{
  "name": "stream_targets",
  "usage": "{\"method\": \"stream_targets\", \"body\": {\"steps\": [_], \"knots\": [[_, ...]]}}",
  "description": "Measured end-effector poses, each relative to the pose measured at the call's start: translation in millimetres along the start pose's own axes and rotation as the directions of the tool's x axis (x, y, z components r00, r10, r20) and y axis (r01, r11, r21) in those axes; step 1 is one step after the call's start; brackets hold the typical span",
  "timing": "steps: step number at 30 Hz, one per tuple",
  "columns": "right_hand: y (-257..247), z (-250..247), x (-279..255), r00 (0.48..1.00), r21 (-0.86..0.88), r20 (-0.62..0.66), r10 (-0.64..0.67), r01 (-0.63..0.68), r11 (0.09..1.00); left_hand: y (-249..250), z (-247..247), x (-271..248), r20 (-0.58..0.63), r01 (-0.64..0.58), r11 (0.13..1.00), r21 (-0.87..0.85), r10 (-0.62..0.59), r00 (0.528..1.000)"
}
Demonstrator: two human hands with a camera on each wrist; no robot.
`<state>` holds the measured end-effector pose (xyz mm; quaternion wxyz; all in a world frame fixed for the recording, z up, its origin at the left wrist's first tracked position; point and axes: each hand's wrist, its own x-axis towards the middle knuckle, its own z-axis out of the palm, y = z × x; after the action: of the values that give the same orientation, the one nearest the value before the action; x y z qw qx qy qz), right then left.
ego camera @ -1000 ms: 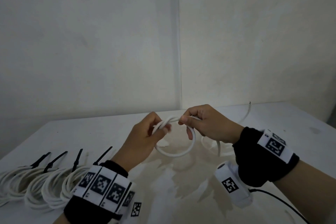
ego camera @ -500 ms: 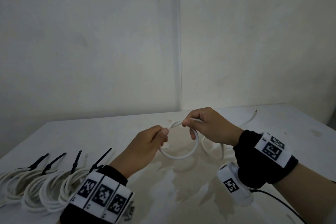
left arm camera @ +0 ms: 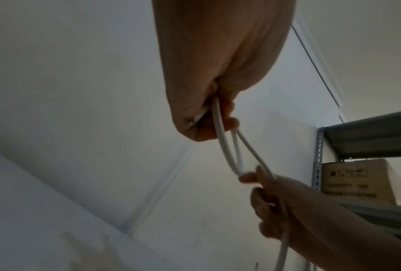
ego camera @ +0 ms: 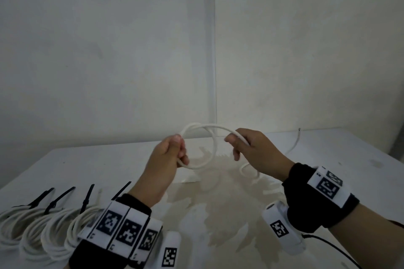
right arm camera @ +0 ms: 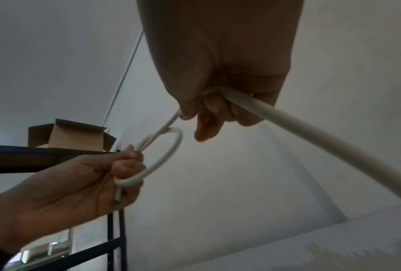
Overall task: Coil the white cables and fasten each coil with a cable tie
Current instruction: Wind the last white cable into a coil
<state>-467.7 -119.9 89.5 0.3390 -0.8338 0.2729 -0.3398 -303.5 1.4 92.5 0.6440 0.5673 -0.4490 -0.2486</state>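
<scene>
A white cable (ego camera: 213,135) is held above the table (ego camera: 109,166) between both hands. My left hand (ego camera: 175,148) grips a small loop of it, the short cut end poking out under the fingers (right arm camera: 118,197). My right hand (ego camera: 238,142) pinches the cable's running length about a hand's width to the right and feeds a second turn over the loop. In the left wrist view the loop strands (left arm camera: 227,146) run from my left hand down to the right hand (left arm camera: 264,183). The rest of the cable trails over the table to a free end (ego camera: 299,130) at the far right.
Several finished white coils (ego camera: 43,227), each with a black cable tie (ego camera: 87,197), lie at the table's near left. A stained patch (ego camera: 218,214) marks the table's middle. Walls meet in a corner behind. A metal shelf with cardboard boxes (left arm camera: 355,179) stands nearby.
Both hands have risen and drawn apart. The loop now stands higher, and the right hand has slid along the cable, arching a new turn over the loop.
</scene>
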Motion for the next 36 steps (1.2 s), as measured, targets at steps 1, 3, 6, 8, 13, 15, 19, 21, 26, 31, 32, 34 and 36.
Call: {"method": "stream_targets", "body": {"steps": [1,3,6,8,13,15,19,21,26,31,32,34,36], "knots": [[8.7,-3.3,-1.4,1.0,-0.016,-0.002,0.028,-0.028,0.999,0.2,-8.1,3.7,-0.039,-0.004,1.0,-0.016,0.004,0.999],[25.0,-12.4,-5.6,0.997,-0.018,0.003,0.072,-0.072,0.997,0.2,-25.5,8.6,-0.091,0.014,1.0,-0.023,-0.016,0.996],[36.7,-22.7,-8.8,0.997,-0.014,-0.052,0.048,-0.049,0.999,-0.6,-40.3,7.0,-0.131,0.046,0.997,0.064,-0.038,0.991],[37.2,-23.3,-6.4,0.993,-0.038,-0.117,-0.002,-0.002,0.999,-2.9,-41.5,5.3,-0.14,0.046,0.993,0.107,-0.031,0.99],[39.9,-6.9,4.8,0.962,-0.596,-0.051,-0.27,0.188,0.781,-4.9,-38.5,7.6,-0.154,0.039,0.989,0.141,-0.017,0.988],[40.1,2.3,6.1,0.929,-0.743,0.069,-0.364,0.291,0.603,-5.6,-36.0,7.3,-0.143,0.042,0.99,0.135,-0.022,0.989],[26.7,19.0,10.0,0.871,-0.787,0.229,-0.435,0.428,0.443,-9.4,-29.1,6.9,-0.131,0.037,0.988,0.152,-0.017,0.991],[18.4,28.9,10.3,0.84,-0.771,0.286,-0.461,0.488,0.409,-9.5,-26.6,7.4,-0.128,0.035,0.987,0.157,-0.014,0.992],[-2.0,58.1,-0.4,0.671,-0.685,0.353,-0.652,0.66,0.308,-8.5,-18.9,9.7,-0.093,0.014,0.975,0.224,0.007,0.996],[-18.6,71.0,-1.3,0.627,-0.587,0.288,-0.724,0.713,0.384,-9.8,-9.7,3.7,-0.001,0.02,0.97,0.243,-0.021,1.0],[-17.2,72.2,-0.2,0.634,-0.567,0.27,-0.724,0.713,0.412,-10.7,-8.7,2.2,0.022,0.016,0.967,0.255,-0.023,1.0],[-14.7,72.7,1.2,0.68,-0.464,0.228,-0.697,0.705,0.536,-13.9,-6.5,-0.8,0.074,0.007,0.959,0.283,-0.029,0.997],[-19.7,67.1,3.2,0.753,-0.352,0.186,-0.631,0.65,0.673,-16.8,-5.0,-3.3,0.11,0.038,0.959,0.281,-0.071,0.991]]}}
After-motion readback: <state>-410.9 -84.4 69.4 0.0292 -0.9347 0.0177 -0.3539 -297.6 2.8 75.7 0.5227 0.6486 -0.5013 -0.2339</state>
